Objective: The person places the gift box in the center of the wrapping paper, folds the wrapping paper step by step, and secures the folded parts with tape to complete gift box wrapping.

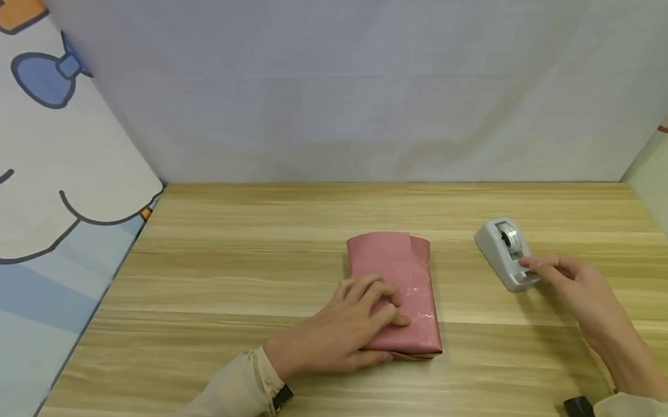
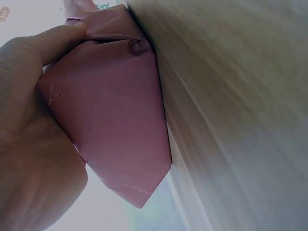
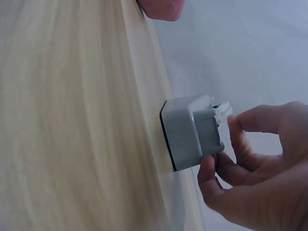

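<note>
The left hand (image 1: 353, 329) is gripping and partly hiding a shiny pink parcel (image 1: 393, 262); right of it, the right hand (image 1: 587, 297) is grasping a tape dispenser (image 1: 500, 254).

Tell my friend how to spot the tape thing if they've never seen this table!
Start with the wooden tabletop in the head view. To the right of the pink package sits a small, pale grey tape dispenser. Unlike the flat, shiny package, it is a sloping wedge with a roll of tape set in its top.
</note>
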Available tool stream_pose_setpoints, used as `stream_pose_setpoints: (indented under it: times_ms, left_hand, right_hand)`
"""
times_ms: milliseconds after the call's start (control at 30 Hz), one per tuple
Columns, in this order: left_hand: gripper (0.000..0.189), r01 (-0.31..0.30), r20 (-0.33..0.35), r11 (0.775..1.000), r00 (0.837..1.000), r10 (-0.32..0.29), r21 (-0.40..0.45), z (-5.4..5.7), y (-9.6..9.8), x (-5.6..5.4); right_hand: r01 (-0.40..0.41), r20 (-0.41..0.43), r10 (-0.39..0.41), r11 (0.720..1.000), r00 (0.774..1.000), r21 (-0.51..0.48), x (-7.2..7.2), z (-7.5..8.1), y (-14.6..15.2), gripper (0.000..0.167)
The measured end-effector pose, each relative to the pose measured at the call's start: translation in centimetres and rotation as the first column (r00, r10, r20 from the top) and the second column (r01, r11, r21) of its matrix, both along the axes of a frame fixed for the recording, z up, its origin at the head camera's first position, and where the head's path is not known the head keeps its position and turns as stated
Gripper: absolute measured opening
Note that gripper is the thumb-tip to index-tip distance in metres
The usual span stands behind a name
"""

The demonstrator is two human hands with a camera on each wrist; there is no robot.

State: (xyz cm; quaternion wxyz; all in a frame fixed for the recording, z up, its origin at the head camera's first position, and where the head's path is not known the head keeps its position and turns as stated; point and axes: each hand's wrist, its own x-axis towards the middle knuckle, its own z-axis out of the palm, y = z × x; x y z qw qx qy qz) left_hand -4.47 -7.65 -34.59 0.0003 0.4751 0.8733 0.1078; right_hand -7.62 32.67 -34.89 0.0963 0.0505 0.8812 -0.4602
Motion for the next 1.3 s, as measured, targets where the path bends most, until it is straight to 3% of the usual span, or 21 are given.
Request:
stream_pose_setpoints:
  times_ms: [133,400,500,633,733,767,867,967,1000,1133,1300]
  left_hand:
    - [0.044,0.006,-0.005,1.0,1.0,-0.006,0.001,0.0,0.1,0.0]
    - [0.045,0.005,0.005,1.0,1.0,-0.005,0.012,0.0,0.0,-0.1]
    - [0.045,0.005,0.009,1.0,1.0,-0.005,0.014,-0.1,0.0,-0.1]
    - [0.045,0.002,0.011,1.0,1.0,-0.002,0.01,-0.1,0.0,0.0]
    - [0.045,-0.001,0.014,1.0,1.0,0.001,0.008,0.0,0.0,0.0]
    - [0.045,-0.002,0.015,1.0,1.0,0.001,0.008,0.0,0.0,0.0]
    - [0.045,-0.002,0.017,1.0,1.0,0.001,0.011,-0.1,0.0,0.0]
    - [0.045,-0.002,0.019,1.0,1.0,0.001,0.01,-0.1,0.0,-0.1]
    - [0.045,-0.001,0.019,1.0,1.0,0.001,0.009,-0.1,0.0,-0.1]
    - [0.045,0.0,0.019,1.0,1.0,0.0,0.002,0.0,0.0,0.0]
    - [0.045,-0.002,0.021,1.0,1.0,0.002,-0.007,0.0,0.0,-0.1]
  right_hand:
    - [0.003,-0.029,-0.006,0.994,1.0,-0.108,0.5,-0.4,0.6,0.043]
    - [-0.017,-0.104,-0.005,0.977,0.995,-0.211,1.6,-1.5,0.9,0.035]
    - [-0.025,-0.096,-0.005,0.951,0.995,-0.307,1.7,-1.9,1.2,0.029]
    - [-0.022,-0.081,-0.017,0.892,0.997,-0.451,1.8,-2.4,1.5,0.027]
    - [-0.023,-0.079,-0.019,0.866,0.997,-0.5,1.8,-2.7,1.5,0.026]
    - [-0.017,-0.079,-0.024,0.878,0.997,-0.479,1.8,-2.7,1.4,0.026]
    - [0.017,-0.05,-0.035,0.948,0.998,-0.318,1.7,-2.9,1.1,0.029]
    - [0.053,0.002,-0.053,0.989,0.999,-0.136,1.6,-2.8,0.6,0.036]
    - [0.057,0.023,-0.055,0.994,0.998,-0.097,1.6,-2.7,0.5,0.039]
    - [0.067,0.07,-0.061,0.994,0.996,-0.086,1.4,-2.3,0.3,0.043]
    - [0.07,0.068,-0.067,0.996,0.995,-0.056,1.1,-2.0,0.1,0.041]
